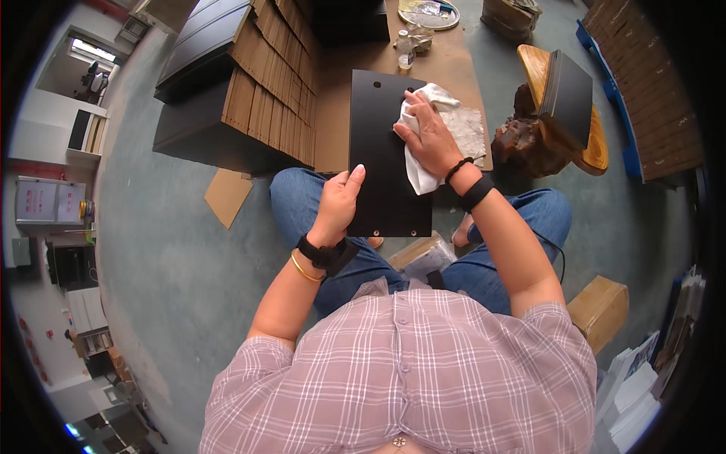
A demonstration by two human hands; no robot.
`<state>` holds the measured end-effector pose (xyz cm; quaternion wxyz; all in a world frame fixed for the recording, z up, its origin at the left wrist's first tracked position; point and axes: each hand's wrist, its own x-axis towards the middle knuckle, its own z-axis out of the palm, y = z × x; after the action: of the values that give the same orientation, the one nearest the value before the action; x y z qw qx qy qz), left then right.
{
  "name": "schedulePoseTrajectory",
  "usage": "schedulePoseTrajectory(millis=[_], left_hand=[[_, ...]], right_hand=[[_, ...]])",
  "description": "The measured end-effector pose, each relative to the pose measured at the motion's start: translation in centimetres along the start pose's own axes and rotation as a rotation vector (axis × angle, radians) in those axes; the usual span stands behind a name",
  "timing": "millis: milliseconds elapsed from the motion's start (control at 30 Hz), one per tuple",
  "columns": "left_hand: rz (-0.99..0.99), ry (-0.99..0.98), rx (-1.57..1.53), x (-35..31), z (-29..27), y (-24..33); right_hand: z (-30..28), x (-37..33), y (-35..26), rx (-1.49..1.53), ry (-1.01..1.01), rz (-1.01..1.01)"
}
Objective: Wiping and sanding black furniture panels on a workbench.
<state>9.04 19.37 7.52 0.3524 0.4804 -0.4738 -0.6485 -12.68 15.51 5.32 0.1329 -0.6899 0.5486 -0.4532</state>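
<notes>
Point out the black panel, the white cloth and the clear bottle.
Black panel [380,155]: head view, middle of its flat face.
White cloth [419,174]: head view, its lower part.
Clear bottle [405,55]: head view, its body, below the cap.

The panel [374,144] in the left grip [340,200] looks smooth and matt; the rag [420,175] under the right grip [433,140] is crumpled cloth. Beyond that grip, the bottle [405,57] looks like clear plastic; rightward, the slab [597,147] is glossy wood.
</notes>
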Motion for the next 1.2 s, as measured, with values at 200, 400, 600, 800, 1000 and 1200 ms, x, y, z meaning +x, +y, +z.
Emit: schedulePoseTrajectory(millis=[200, 400, 600, 800, 1000, 1200], left_hand=[[-0.043, -0.043, -0.047, -0.4, 1.2, 0.3], [0.060, 0.038, 0.059, 0.6, 0.4, -0.2], [0.152, 0.213, -0.081, 0.9, 0.6, 2.3], [0.280, 0.167, 0.064, 2.6, -2.5, 1.0], [0.089, -0.032, -0.189, 1.3, -0.6, 2.0], [0.457, -0.156, -0.086, -2.1, 7.2, 0.5]], right_hand=[[-0.8, 1.0, 0.9, 0.137, 0.221, 0.511], [0.4, -3.0, -2.3, 0.148, 0.294, 0.494], [0.1, -9.3, -6.7, 0.170, 0.109, 0.478], [-2.6, -11.9, -6.2, 0.268, 0.012, 0.328], [-3.1, -8.2, -7.5, 0.564, 0.318, 0.358], [-0.7, -3.7, -11.7, 0.630, 0.276, -0.175]])
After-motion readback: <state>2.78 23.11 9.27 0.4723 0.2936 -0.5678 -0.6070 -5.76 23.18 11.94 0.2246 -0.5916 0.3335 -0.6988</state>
